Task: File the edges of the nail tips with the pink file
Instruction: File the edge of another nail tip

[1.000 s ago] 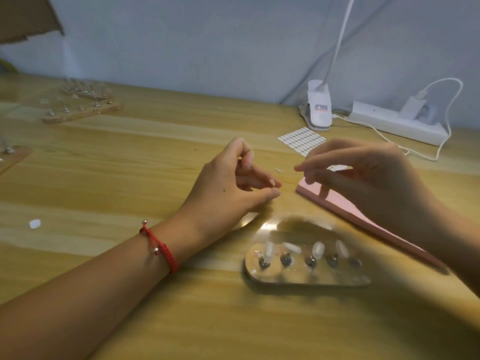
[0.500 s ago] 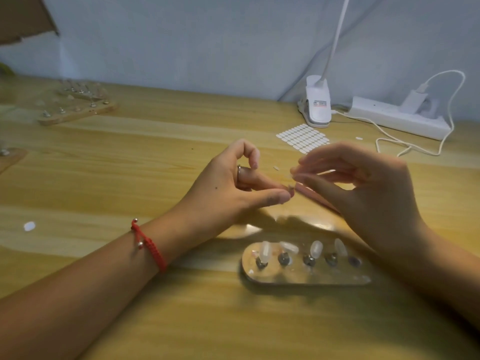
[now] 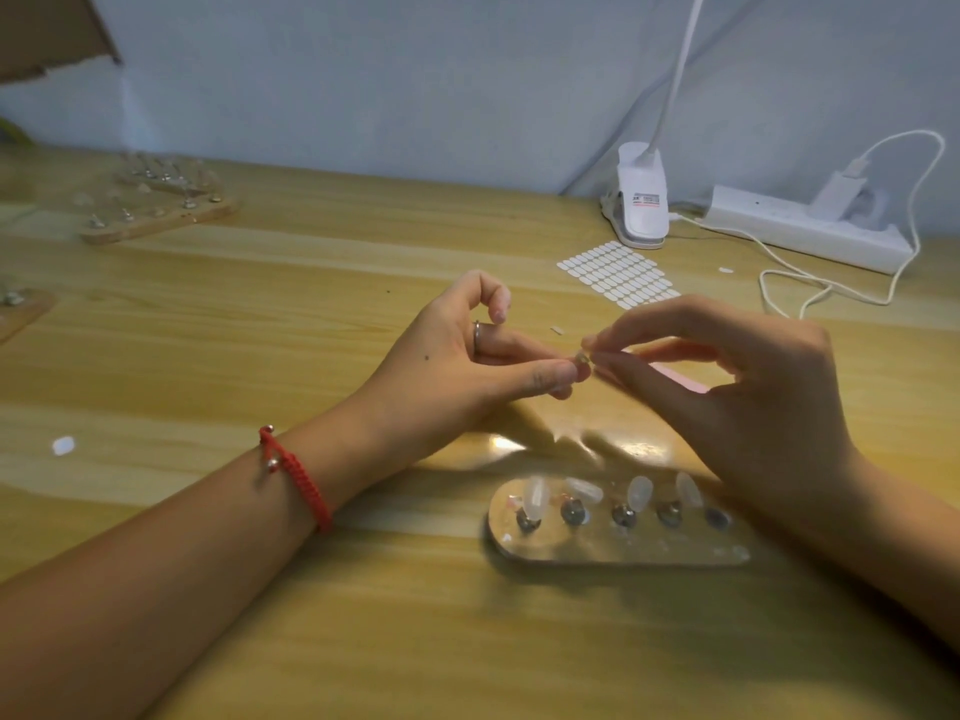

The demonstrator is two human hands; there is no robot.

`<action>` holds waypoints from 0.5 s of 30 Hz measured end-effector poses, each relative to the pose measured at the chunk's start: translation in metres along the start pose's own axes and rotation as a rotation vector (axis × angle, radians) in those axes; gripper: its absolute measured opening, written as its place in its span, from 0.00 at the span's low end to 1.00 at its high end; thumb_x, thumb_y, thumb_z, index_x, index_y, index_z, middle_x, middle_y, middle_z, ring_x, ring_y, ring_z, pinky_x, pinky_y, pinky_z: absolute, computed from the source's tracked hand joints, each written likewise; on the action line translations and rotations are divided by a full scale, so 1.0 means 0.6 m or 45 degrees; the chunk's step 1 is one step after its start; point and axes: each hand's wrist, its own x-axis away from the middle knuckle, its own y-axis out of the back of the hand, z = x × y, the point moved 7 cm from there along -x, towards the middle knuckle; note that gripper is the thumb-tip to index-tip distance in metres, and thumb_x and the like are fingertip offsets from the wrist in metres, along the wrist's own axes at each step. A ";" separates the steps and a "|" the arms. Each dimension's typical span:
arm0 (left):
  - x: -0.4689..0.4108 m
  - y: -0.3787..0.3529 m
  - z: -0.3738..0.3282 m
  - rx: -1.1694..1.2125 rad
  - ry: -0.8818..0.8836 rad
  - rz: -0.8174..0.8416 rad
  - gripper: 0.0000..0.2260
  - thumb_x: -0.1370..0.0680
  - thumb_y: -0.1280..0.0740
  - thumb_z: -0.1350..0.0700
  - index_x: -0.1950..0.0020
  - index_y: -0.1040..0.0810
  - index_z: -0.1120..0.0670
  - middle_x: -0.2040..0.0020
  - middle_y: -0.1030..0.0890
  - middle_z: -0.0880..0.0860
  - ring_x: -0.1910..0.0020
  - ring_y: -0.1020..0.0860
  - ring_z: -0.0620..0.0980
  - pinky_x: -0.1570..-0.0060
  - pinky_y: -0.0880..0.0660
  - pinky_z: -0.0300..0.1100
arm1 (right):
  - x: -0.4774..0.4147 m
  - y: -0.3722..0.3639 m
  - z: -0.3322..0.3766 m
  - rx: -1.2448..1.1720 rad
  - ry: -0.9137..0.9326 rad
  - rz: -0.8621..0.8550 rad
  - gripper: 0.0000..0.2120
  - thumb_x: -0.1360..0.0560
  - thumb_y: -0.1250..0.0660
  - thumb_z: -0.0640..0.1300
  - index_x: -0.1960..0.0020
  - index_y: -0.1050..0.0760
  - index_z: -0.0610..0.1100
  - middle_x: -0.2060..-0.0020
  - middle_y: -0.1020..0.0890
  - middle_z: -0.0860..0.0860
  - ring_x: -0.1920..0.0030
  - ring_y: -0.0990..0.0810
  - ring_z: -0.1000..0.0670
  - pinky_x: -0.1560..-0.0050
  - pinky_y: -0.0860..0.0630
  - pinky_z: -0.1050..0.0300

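My left hand [image 3: 457,366], with a red bracelet at its wrist, pinches a small clear nail tip [image 3: 582,359] between thumb and fingertips above the table. My right hand [image 3: 753,407] meets it from the right, and its thumb and forefinger pinch the same tip. The pink file [image 3: 678,377] lies flat on the table behind my right hand, mostly hidden, with neither hand on it. In front of the hands lies a clear nail holder [image 3: 618,556] with a row of metal studs; several carry clear nail tips [image 3: 535,497], and the rightmost stud [image 3: 717,518] is bare.
A white sticker sheet [image 3: 618,275], a lamp clip [image 3: 641,205] and a power strip [image 3: 800,231] with a looping cable stand at the back right. More nail holders [image 3: 156,205] sit at the back left. A small white tab [image 3: 63,445] lies at the left.
My right hand has moved left, away from the pink file, until its fingertips met my left hand's. Both now pinch the small nail tip between them.
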 end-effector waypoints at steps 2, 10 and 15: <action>-0.001 0.000 0.001 -0.009 0.011 0.010 0.21 0.32 0.28 0.60 0.55 0.42 0.54 0.60 0.14 0.55 0.54 0.16 0.56 0.53 0.22 0.35 | 0.001 0.000 0.000 -0.011 0.006 -0.010 0.06 0.29 0.25 0.34 0.52 0.19 0.36 0.58 0.16 0.50 0.57 0.16 0.52 0.54 0.19 0.63; 0.000 0.001 0.000 0.072 0.035 0.003 0.21 0.32 0.28 0.60 0.56 0.42 0.54 0.60 0.14 0.56 0.60 0.15 0.50 0.63 0.24 0.31 | 0.002 0.001 0.003 0.014 0.030 -0.031 0.06 0.29 0.25 0.34 0.53 0.18 0.37 0.58 0.15 0.49 0.58 0.16 0.53 0.53 0.20 0.64; 0.001 0.003 0.001 0.059 0.032 -0.027 0.22 0.32 0.27 0.62 0.56 0.43 0.54 0.60 0.15 0.58 0.61 0.15 0.51 0.67 0.27 0.31 | 0.004 0.002 0.013 0.150 0.129 -0.042 0.04 0.29 0.24 0.35 0.55 0.17 0.37 0.59 0.15 0.49 0.59 0.15 0.51 0.56 0.20 0.56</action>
